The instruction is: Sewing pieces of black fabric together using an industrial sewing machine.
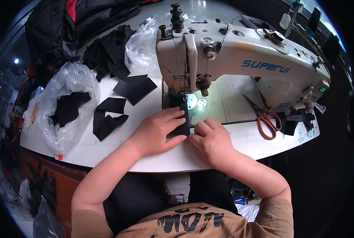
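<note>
A narrow piece of black fabric (181, 130) lies on the sewing machine's bed, its far end at the lit needle area. My left hand (155, 133) rests on it from the left side, fingers stretched out flat and thumb near the fabric's front edge. Curled closed, my right hand (213, 142) has its thumb and forefinger at the fabric's near right corner, pinching it. The off-white sewing machine (228, 47) stands just beyond both hands, and its lamp lights the round needle plate (191, 101).
Orange-handled scissors (269, 123) lie to the right. Cut black pieces (135, 88) are scattered on the left of the white table (145, 163). A clear plastic bag (50, 129) there holds more black fabric. Black garments (52, 35) are heaped at the far left.
</note>
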Demonstrator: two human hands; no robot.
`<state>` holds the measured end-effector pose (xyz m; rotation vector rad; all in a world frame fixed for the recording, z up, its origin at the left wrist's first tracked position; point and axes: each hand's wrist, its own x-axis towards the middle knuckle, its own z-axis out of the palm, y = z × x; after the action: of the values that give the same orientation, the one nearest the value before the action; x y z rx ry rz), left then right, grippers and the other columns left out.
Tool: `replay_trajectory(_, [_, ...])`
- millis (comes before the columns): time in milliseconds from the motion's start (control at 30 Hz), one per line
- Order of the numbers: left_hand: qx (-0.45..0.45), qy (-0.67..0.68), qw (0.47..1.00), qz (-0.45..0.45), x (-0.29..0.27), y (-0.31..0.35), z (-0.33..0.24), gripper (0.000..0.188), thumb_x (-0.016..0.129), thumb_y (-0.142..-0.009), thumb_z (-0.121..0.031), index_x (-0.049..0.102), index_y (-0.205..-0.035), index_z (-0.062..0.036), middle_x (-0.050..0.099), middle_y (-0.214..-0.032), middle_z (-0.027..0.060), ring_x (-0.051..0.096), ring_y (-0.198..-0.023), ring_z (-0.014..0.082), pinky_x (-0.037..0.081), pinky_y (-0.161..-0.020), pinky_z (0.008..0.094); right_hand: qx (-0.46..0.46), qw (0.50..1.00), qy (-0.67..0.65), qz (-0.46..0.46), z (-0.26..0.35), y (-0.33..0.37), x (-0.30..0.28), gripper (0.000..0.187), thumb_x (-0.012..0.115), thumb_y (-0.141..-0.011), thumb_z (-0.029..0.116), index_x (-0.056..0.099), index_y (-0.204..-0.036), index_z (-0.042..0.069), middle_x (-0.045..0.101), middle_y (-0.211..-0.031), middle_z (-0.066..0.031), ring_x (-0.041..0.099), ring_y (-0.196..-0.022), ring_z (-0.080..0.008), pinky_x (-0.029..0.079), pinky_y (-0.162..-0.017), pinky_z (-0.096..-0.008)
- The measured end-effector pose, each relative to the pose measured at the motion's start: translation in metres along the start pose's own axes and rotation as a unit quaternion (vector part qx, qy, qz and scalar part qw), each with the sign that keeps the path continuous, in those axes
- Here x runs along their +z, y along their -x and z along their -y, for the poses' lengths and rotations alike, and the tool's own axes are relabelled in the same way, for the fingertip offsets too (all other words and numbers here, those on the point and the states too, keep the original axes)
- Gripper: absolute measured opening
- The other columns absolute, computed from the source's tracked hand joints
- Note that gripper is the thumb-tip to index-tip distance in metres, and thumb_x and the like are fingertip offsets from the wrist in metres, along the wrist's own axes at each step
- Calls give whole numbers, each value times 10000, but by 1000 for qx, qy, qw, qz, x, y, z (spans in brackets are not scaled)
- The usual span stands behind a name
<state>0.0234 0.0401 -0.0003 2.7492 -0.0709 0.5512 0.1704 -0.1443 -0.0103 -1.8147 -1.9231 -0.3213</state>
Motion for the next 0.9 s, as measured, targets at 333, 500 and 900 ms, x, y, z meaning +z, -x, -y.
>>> replay_trajectory(333, [-31, 27, 998, -38, 11, 3, 5, 406, 772, -867, -281, 713, -1165, -13, 651, -1321, 171, 589, -1288, 348, 516, -1046, 436, 4, 1000, -3, -11, 3, -1, 0, 279, 708, -713, 101, 785, -981, 113, 572, -871, -38, 566, -835, -244, 495, -711, -366])
replay_trajectory(500, [-48, 51, 997, -33, 12, 4, 6, 415, 792, -859, -280, 713, -1174, -23, 645, -1337, 150, 572, -1306, 345, 508, -1060, 443, 4, 1000, -10, -10, 3, 0, -1, 312, 717, -695, 78, 783, -998, 108, 570, -857, -40, 566, -822, -250, 496, -701, -368])
replay_trajectory(900, [-52, 72, 996, -27, 12, 4, 7, 402, 780, -877, -242, 709, -1193, -4, 633, -1366, 138, 552, -1333, 348, 475, -1094, 451, 52, 994, -54, -76, 2, 5, -5, 279, 716, -631, -16, 778, -884, 84, 593, -799, -56, 589, -763, -268, 507, -639, -379])
